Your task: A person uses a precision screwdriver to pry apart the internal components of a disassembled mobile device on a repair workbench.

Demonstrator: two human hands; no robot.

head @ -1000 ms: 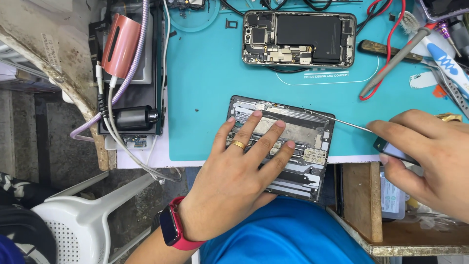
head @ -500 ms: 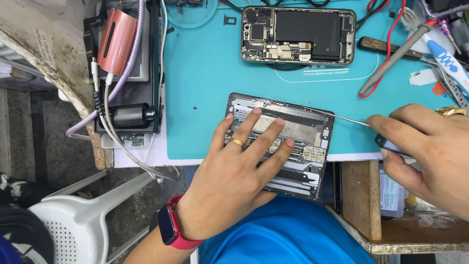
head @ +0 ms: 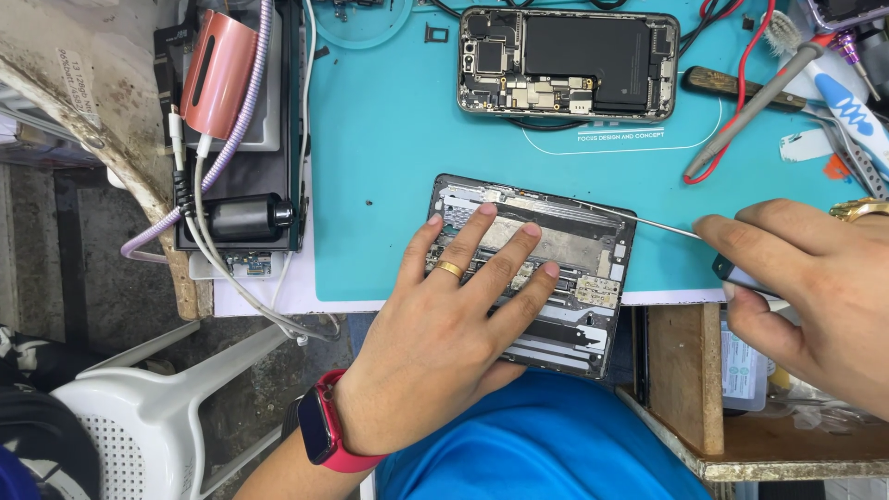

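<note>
An opened tablet-like device (head: pixel 593 268) with bare metal shielding lies at the near edge of the teal work mat (head: pixel 389 176), overhanging it. My left hand (head: pixel 454 324), wearing a gold ring and a red-strapped watch, presses flat on the device with fingers spread. My right hand (head: pixel 815 287) grips a thin screwdriver (head: pixel 648 224) by its dark handle. The thin shaft points left, and its tip rests at the device's top right edge.
A second opened phone (head: pixel 567 63) with a black battery lies at the back of the mat. Red leads, a brush and probes (head: pixel 769 93) clutter the right. A pink-capped tool stand with cables (head: pixel 227 139) sits left. A white plastic chair (head: pixel 157 407) stands below.
The view shifted slightly. Both hands stay almost where they were, the left pressed on the device and the right keeping the screwdriver at its top right edge.
</note>
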